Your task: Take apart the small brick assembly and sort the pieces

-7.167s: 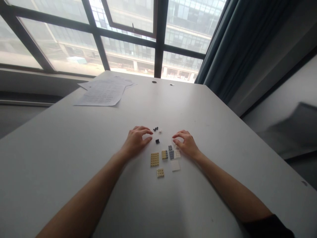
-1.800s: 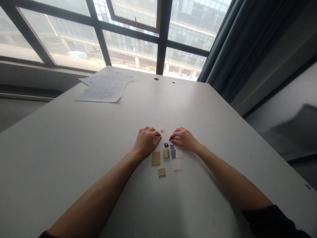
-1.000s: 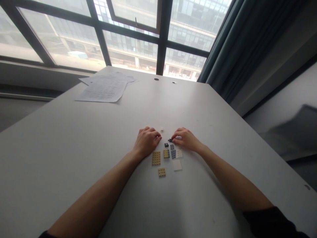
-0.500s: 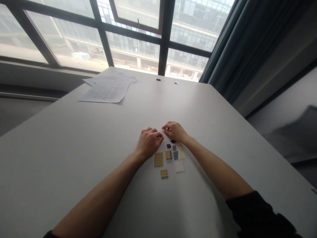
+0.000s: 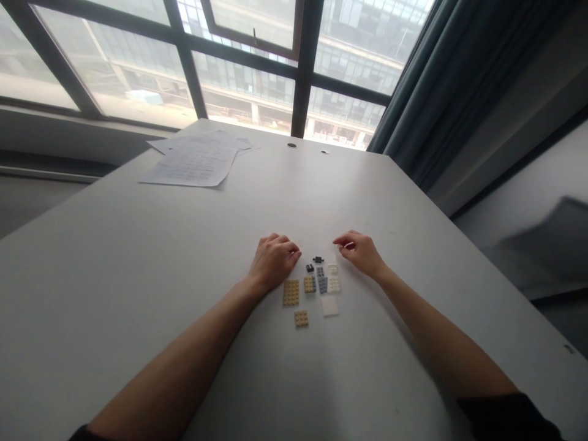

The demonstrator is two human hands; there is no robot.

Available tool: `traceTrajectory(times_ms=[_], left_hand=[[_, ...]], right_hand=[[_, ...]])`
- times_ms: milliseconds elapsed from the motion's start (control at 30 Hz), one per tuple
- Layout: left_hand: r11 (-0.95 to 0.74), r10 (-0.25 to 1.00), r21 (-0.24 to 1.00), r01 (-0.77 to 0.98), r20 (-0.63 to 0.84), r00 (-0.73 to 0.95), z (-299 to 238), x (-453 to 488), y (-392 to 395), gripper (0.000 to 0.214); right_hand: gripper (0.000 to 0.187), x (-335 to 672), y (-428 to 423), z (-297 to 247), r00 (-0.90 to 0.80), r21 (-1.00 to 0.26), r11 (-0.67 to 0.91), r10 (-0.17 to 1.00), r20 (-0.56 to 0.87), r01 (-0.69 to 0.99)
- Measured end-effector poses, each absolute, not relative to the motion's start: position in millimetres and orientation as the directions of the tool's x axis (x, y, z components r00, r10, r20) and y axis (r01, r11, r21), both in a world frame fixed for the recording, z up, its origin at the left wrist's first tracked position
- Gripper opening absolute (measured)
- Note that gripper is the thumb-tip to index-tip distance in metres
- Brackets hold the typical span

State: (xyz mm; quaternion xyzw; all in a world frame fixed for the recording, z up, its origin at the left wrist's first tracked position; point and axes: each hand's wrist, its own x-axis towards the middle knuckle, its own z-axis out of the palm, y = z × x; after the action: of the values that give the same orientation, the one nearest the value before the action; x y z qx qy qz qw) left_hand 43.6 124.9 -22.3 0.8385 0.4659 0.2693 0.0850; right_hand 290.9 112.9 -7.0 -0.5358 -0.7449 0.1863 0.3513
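Note:
My left hand (image 5: 275, 258) rests on the table, fingers curled in and thumb against them; whatever lies inside is hidden. Just right of it are tan plate bricks: a larger one (image 5: 291, 293) and a smaller square one (image 5: 301, 318) nearer me. A tan-and-grey brick piece (image 5: 310, 284), a grey plate (image 5: 323, 285) and a white studded plate (image 5: 334, 284) lie in a row. Beyond them are small black pieces (image 5: 318, 260), a small grey piece (image 5: 320, 271) and a small white piece (image 5: 333, 268). My right hand (image 5: 361, 251) is curled right of these, fingertips close together; anything between them is too small to tell.
A smooth white tile (image 5: 329, 306) lies nearest the right of the group. Printed papers (image 5: 193, 160) lie at the far left of the white table (image 5: 138, 245). Windows stand behind it, with a dark curtain (image 5: 413, 92) at right.
My right hand has moved right, away from my left hand, uncovering the small black and white pieces. My left hand stays in place beside the bricks. The view has shifted slightly.

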Motion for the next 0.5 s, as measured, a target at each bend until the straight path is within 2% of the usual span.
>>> traceTrajectory(times_ms=[333, 500], left_hand=[[-0.563, 0.819, 0.386, 0.731, 0.379, 0.43, -21.6, 43.3, 124.4, 0.023], [-0.562, 0.82, 0.392, 0.728, 0.377, 0.431, -21.0, 42.6, 123.9, 0.024]], right_hand=[[0.012, 301.7, 43.4, -12.9, -0.221, -0.595, 0.417, 0.9, 0.376, 0.687], [0.011, 294.6, 49.9, -17.4, -0.17, -0.64, 0.412, 0.898, 0.406, 0.649]])
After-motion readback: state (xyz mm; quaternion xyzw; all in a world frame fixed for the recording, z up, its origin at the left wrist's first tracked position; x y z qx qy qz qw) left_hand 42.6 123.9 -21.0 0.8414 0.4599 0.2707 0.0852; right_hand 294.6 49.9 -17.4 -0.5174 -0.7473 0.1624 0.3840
